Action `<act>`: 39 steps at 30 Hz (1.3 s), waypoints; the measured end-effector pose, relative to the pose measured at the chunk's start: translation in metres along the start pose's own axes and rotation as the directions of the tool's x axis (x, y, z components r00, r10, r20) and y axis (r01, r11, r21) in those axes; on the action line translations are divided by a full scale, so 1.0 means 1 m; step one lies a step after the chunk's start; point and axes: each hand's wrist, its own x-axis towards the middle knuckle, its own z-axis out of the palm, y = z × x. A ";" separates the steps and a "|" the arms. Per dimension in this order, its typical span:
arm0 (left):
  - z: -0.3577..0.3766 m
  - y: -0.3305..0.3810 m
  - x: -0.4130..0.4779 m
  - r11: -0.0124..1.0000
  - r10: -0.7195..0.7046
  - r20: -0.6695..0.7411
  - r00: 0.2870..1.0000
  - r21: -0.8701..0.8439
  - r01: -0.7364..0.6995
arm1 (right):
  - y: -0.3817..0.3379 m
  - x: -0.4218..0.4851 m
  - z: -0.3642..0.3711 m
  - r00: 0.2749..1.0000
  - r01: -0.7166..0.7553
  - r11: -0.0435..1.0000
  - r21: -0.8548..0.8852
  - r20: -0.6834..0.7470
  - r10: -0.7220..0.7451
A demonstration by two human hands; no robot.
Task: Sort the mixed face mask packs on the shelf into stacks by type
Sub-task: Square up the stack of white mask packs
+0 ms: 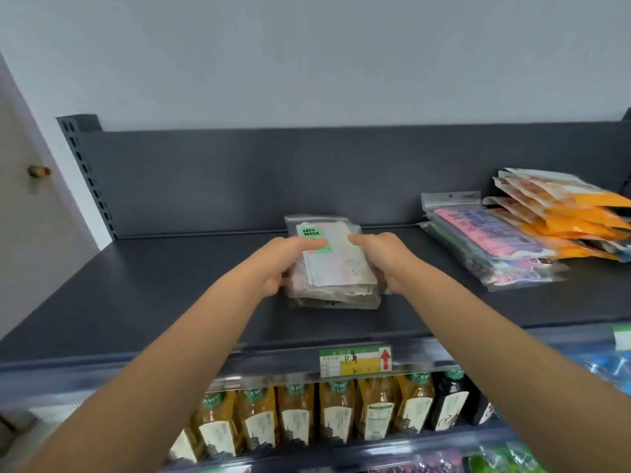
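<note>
Your left hand [286,264] and right hand [382,259] grip a small stack of clear mask packs [333,264] between them, thumbs on top, fingers curled round its side edges, low over the shelf [177,285]. The packs are light, limp and slick (squeeze the sides evenly). The top one shows a green "FACE MASK" label under your left thumb.

Soft, even light fills the scene, bright on the pale wall [307,56] and duller on the dark grey shelf [164,288]. A faint, soft-edged shadow lies beneath the stack of face mask packs [336,268], whose clear plastic carries a weak sheen. Wide-angle distortion bows the shelf's front edge and back panel [239,186]. The bottles [336,416] along the bottom are blurred, and the small print on the price label [353,362] is smeared.
</note>
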 end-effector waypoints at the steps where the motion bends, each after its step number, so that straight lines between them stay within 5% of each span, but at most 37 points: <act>1: -0.008 -0.001 -0.002 1.000 0.000 0.001 1.000 0.004 0.000 | -0.001 -0.001 0.008 1.000 -0.002 1.000 0.000 0.005 0.002; 28: -0.166 -0.030 -0.023 1.000 0.003 -0.111 0.994 0.016 -0.001 | -0.019 -0.025 0.173 0.982 0.085 0.993 -0.084 0.174 -0.069; 35: -0.170 -0.033 -0.019 0.987 0.020 -0.169 0.985 0.161 0.008 | -0.023 -0.036 0.165 0.979 0.119 0.983 -0.141 0.180 -0.093; 39: -0.159 -0.021 -0.016 0.919 0.208 -0.326 0.922 0.388 -0.070 | -0.028 -0.048 0.134 0.978 0.190 0.962 -0.195 0.125 -0.168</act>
